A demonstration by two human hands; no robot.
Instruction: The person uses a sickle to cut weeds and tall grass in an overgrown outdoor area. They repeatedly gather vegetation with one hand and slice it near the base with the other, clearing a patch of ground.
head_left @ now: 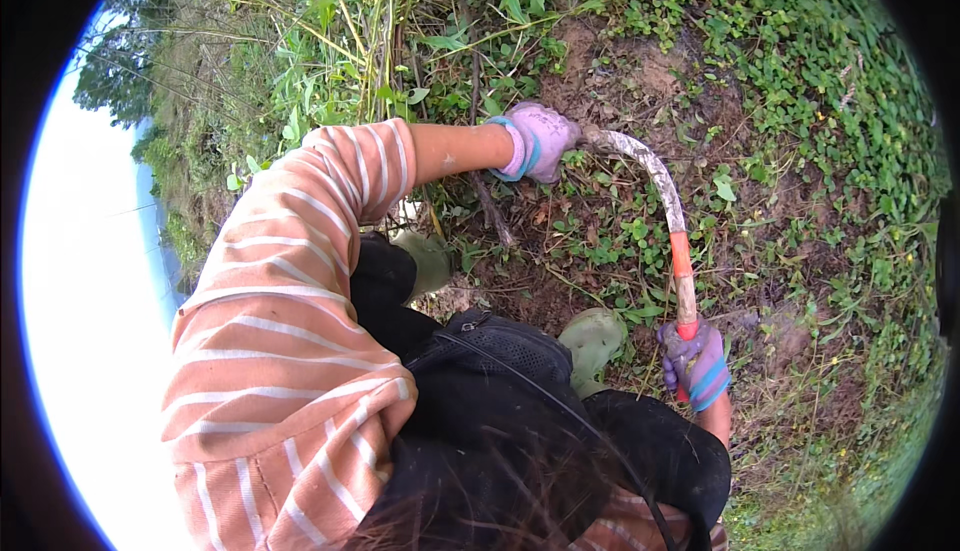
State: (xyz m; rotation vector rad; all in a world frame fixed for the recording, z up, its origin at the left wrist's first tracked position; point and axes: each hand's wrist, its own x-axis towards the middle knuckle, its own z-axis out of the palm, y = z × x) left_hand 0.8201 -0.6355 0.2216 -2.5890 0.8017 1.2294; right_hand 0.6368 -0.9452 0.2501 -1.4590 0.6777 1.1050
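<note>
A sickle with a curved, soil-smeared metal blade (661, 180) and an orange-and-wood handle (682, 273) spans the space between both hands. My right hand (694, 363), in a dirty purple glove with a blue stripe, is closed around the red lower part of the handle. My left hand (541, 142), in a light purple glove with a blue cuff, is curled at the far end of the blade; the blade's tip is hidden there, and the fingers are partly hidden too. Brown soil clings to the blade beside this glove.
Low leafy plants (810, 116) and patches of bare soil (645, 71) cover the slope. Tall stems (375, 41) rise beyond my left arm. A woody stick (491, 210) lies below my left hand. Greenish boots (592, 345) and a black mesh bag (499, 348) are close to the body.
</note>
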